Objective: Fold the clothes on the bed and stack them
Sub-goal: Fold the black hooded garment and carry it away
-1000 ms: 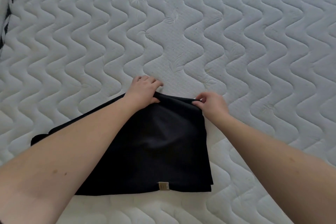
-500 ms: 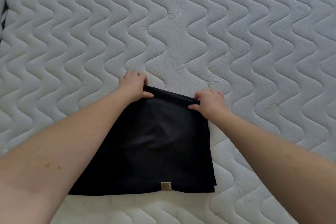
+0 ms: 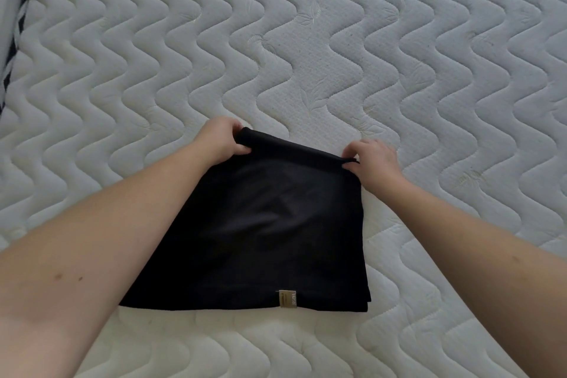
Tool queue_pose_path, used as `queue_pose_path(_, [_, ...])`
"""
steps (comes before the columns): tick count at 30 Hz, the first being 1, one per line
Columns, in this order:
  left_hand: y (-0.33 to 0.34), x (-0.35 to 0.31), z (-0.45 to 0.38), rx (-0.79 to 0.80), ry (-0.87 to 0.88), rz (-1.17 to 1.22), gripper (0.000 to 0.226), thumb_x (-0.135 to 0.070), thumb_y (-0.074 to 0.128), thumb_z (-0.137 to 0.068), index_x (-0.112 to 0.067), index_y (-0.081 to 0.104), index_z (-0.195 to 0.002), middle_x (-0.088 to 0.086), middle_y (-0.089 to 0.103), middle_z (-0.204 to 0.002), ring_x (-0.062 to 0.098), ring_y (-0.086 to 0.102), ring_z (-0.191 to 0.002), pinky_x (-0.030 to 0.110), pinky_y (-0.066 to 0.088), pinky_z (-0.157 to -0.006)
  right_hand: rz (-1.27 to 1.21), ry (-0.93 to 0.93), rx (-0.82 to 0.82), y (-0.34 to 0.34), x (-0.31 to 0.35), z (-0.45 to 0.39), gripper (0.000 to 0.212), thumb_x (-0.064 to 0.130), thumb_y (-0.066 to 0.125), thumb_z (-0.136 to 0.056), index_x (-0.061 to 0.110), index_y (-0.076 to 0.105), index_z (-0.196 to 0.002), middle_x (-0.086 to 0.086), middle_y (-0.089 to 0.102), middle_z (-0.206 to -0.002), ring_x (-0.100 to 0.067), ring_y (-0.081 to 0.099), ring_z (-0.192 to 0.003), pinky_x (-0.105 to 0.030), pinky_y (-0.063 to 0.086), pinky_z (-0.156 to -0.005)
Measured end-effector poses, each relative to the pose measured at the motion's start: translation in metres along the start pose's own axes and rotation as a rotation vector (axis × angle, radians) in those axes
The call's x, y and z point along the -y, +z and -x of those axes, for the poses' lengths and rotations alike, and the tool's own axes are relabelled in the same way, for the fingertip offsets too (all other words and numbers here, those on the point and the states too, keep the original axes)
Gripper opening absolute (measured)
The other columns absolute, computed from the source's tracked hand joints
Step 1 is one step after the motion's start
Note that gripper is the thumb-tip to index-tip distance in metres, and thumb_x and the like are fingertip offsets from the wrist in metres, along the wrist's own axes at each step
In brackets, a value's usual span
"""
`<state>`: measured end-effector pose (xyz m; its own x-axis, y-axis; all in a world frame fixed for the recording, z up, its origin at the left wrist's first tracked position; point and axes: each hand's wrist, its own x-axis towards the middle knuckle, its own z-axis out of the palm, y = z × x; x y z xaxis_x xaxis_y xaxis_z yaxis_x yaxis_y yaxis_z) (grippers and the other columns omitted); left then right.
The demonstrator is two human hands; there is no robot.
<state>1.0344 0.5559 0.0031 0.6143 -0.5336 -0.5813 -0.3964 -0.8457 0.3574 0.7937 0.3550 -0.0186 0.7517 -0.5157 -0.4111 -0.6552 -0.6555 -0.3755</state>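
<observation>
A black garment lies folded into a rough rectangle on the white quilted mattress, with a small tan label at its near edge. My left hand grips the far left corner of the garment, thumb on top and fingers curled round the fold. My right hand pinches the far right corner of the same far edge. Both forearms reach in from the bottom of the view; the left one hides the garment's left side.
The mattress stretches bare on all sides of the garment. Its left edge, with black and white piping, shows at the upper left. No other clothes are in view.
The garment's left part that spread out from under my left arm has been drawn in, leaving a narrower rectangle. Both hands keep their hold on the far corners.
</observation>
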Motion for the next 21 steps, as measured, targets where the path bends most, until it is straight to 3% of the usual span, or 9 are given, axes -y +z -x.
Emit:
queue_pose_path(3, [0.001,0.001,0.026,-0.136,0.086,0.099,0.014,-0.023,0.075,-0.084,-0.016,0.063,-0.087,-0.002,0.062,-0.081,0.022,0.06,-0.084,0.031,0.041,-0.072,0.002,-0.094,-0.058,-0.001,0.0,0.013,0.01,0.018,0.064,-0.089,0.021,0.063,-0.098,0.006,0.059,-0.095,-0.022,0.049,-0.103,-0.031,0.026,-0.087])
queue_pose_path(7, [0.015,0.005,0.068,-0.146,0.209,0.07,0.013,-0.019,0.061,-0.092,-0.019,0.049,-0.096,0.0,0.059,-0.083,0.029,0.059,-0.085,0.034,0.041,-0.072,0.118,-0.179,-0.125,0.005,-0.001,0.034,0.017,0.005,0.058,-0.082,0.016,0.062,-0.095,0.002,0.064,-0.083,-0.027,0.054,-0.092,-0.032,0.027,-0.081])
queue_pose_path(11, [0.031,0.015,0.112,-0.139,0.296,-0.002,0.035,-0.018,0.057,-0.092,-0.025,0.057,-0.127,0.004,0.071,-0.109,0.028,0.064,-0.101,0.035,0.046,-0.083,0.191,-0.228,-0.278,0.009,0.003,0.06,0.028,-0.01,0.06,-0.073,0.01,0.066,-0.092,-0.004,0.044,-0.054,-0.032,0.052,-0.057,-0.033,0.037,-0.067])
queue_pose_path(13, [0.041,0.022,0.13,-0.13,0.374,-0.023,0.045,-0.009,0.057,-0.091,-0.024,0.06,-0.133,0.002,0.067,-0.125,0.022,0.061,-0.116,0.034,0.044,-0.098,0.211,-0.273,-0.29,0.01,0.004,0.075,0.042,-0.014,0.066,-0.069,0.009,0.071,-0.104,-0.009,0.054,-0.052,-0.031,0.053,-0.045,-0.03,0.037,-0.054])
queue_pose_path(15, [0.051,0.03,0.144,-0.136,0.422,-0.057,0.048,0.0,0.058,-0.089,-0.015,0.06,-0.134,0.006,0.059,-0.139,0.024,0.052,-0.13,0.034,0.034,-0.112,0.226,-0.302,-0.23,0.013,0.003,0.091,0.047,-0.011,0.068,-0.075,0.012,0.07,-0.116,-0.011,0.075,-0.088,-0.033,0.064,-0.055,-0.031,0.043,-0.049])
queue_pose_path(17, [0.062,0.036,0.158,-0.155,0.446,-0.115,0.049,0.001,0.059,-0.089,-0.012,0.059,-0.136,0.009,0.052,-0.144,0.027,0.047,-0.136,0.036,0.029,-0.115,0.225,-0.308,-0.195,0.017,0.0,0.106,0.048,-0.006,0.065,-0.084,0.015,0.066,-0.127,-0.006,0.067,-0.125,-0.035,0.071,-0.076,-0.036,0.052,-0.058])
queue_pose_path(21, [0.081,0.046,0.181,-0.204,0.52,-0.233,0.056,0.003,0.066,-0.081,-0.009,0.059,-0.135,0.017,0.052,-0.143,0.037,0.05,-0.131,0.048,0.037,-0.111,0.17,-0.273,-0.102,0.033,-0.006,0.131,0.05,-0.003,0.054,-0.093,0.014,0.053,-0.141,-0.005,0.045,-0.149,-0.035,0.063,-0.112,-0.043,0.051,-0.086])
